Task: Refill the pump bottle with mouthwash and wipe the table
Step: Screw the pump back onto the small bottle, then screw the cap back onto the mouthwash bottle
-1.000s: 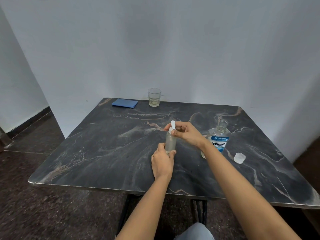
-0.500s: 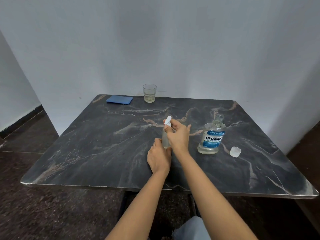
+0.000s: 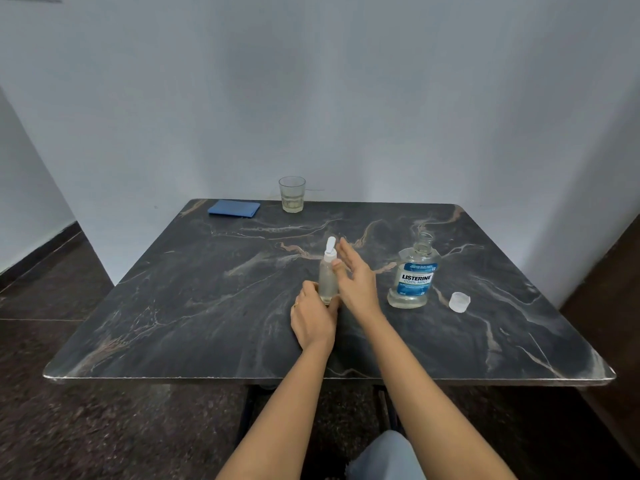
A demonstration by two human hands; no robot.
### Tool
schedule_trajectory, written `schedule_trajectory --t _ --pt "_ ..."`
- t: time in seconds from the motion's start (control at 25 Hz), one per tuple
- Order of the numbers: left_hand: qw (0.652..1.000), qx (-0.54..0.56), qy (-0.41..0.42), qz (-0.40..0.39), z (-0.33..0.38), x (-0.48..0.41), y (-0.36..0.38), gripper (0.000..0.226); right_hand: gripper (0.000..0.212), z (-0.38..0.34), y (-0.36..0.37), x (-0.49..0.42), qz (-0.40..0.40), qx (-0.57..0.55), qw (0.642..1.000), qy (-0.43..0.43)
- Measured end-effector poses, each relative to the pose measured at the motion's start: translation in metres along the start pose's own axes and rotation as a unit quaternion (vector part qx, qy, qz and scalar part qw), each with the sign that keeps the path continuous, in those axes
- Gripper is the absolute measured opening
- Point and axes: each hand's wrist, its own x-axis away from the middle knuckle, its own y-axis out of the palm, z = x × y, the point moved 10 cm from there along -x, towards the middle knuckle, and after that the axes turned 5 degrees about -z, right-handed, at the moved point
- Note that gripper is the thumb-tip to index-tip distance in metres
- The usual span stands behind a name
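Observation:
A small clear pump bottle (image 3: 327, 277) with a white pump head stands upright at the middle of the dark marble table (image 3: 194, 306). My left hand (image 3: 313, 318) grips its base. Just right of the bottle is my right hand (image 3: 355, 277), fingers straight and spread, its thumb touching the bottle's neck. The open Listerine mouthwash bottle (image 3: 414, 275) stands to the right, with its clear cap (image 3: 459, 302) lying beside it. At the far left corner lies a folded blue cloth (image 3: 234, 208).
A glass (image 3: 292, 194) with a little pale liquid stands at the table's far edge against the white wall. The table's front edge runs just above my forearms. Dark speckled floor lies to the left and below.
My right hand has let go of the pump head and opened, moving slightly right of the bottle. My left hand still holds the base. The camera has tilted a little.

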Motion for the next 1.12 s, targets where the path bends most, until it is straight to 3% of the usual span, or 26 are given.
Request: schedule_trajectory --t 0.08,0.2,0.28,0.36,0.44,0.56,0.64,0.76,0.92,1.0,1.12 --pt "1.0 0.015 0.008 -0.007 -0.002 -0.001 0.002 0.037 0.044 -0.005 -0.015 0.026 0.015 0.054 0.998 -0.036" --pt "0.997 0.076 0.005 -0.027 -0.006 -0.001 0.004 0.062 0.031 -0.008 -0.064 0.076 0.126 0.142 0.974 -0.12" --pt "0.99 0.142 -0.008 -0.003 -0.01 0.005 -0.002 0.077 0.034 0.006 -0.112 0.097 0.223 0.181 0.952 -0.108" --pt "0.981 0.183 0.008 0.06 -0.004 0.021 -0.015 0.069 0.038 0.025 -0.159 0.1 0.271 0.245 0.93 -0.031" --pt "0.975 0.189 0.049 0.102 0.015 0.041 -0.019 0.056 0.047 0.052 -0.192 0.088 0.236 0.327 0.911 0.084" --pt "0.971 0.216 0.092 0.04 0.047 0.057 0.006 0.047 0.054 0.091 -0.205 0.063 0.106 0.383 0.901 0.174" --pt "0.967 0.233 0.095 -0.025 0.062 0.06 0.027 0.048 0.047 0.105 -0.201 0.052 0.046 0.384 0.907 0.167" --pt "0.964 0.225 0.102 -0.098 0.08 0.059 0.049 0.059 0.033 0.107 -0.201 0.055 0.032 0.366 0.917 0.154" --pt "0.959 0.214 0.115 -0.143 0.111 0.038 0.058 0.076 0.035 0.064 -0.215 0.059 0.104 0.245 0.96 0.087" --pt "0.954 0.223 0.108 -0.171 0.128 0.025 0.061 0.081 0.036 0.028 -0.229 0.052 0.138 0.223 0.964 0.051" --pt "0.94 0.234 0.077 -0.236 0.139 0.016 0.079 0.061 0.034 -0.03 -0.227 0.029 0.078 0.292 0.953 -0.009"
